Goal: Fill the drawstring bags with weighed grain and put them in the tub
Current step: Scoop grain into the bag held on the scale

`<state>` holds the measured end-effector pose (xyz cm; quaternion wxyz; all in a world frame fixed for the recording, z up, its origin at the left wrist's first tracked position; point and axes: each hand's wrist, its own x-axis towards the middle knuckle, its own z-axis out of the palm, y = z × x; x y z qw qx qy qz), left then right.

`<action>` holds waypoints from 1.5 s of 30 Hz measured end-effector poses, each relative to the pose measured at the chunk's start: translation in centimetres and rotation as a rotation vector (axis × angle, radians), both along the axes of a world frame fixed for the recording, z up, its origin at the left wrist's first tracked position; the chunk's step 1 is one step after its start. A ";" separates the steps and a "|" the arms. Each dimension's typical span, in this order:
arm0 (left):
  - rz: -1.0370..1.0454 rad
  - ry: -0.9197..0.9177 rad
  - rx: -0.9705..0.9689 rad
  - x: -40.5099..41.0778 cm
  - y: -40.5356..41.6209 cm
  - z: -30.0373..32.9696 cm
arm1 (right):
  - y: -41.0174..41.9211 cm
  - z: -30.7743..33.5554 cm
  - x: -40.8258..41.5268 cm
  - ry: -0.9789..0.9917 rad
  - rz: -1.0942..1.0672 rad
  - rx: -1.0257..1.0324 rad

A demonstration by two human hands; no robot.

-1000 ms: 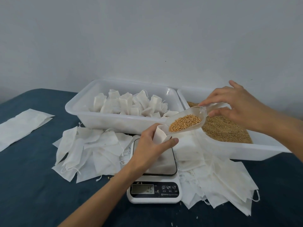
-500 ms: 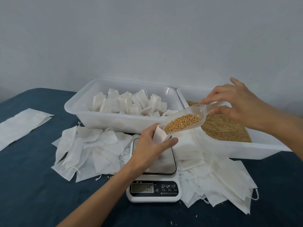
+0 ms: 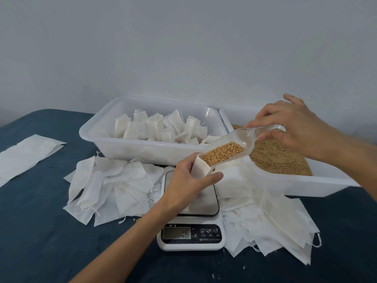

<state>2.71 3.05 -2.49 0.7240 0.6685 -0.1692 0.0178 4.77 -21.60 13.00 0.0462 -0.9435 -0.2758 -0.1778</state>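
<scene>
Since a moment ago I am tipping the scoop (image 3: 234,147) lower, so its lip is now touching the mouth of the bag (image 3: 201,167); my left hand (image 3: 187,180) is holding that bag upright over the scale (image 3: 190,211), with fingers (image 3: 211,176) and thumb wrapped round its sides; my right hand (image 3: 293,127) is pinching the scoop's handle. Grain (image 3: 223,153) is sitting near the front of the scoop, ready to slide in. I am guessing the bag is soft, thin and floppy, so I should be holding it just under the open top; the grain is loose and spills easily. Filled bags (image 3: 155,127) are already standing in the tub (image 3: 130,152) behind the scale.
</scene>
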 end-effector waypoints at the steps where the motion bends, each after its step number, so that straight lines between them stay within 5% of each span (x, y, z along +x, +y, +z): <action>1: 0.001 0.001 0.002 0.0 0.0 0.0 | 0.0 0.0 0.0 0.002 -0.002 -0.001; 45: -0.057 0.071 0.098 0.2 1.5 0.9 | -0.3 -1.0 0.4 -0.052 0.031 -0.024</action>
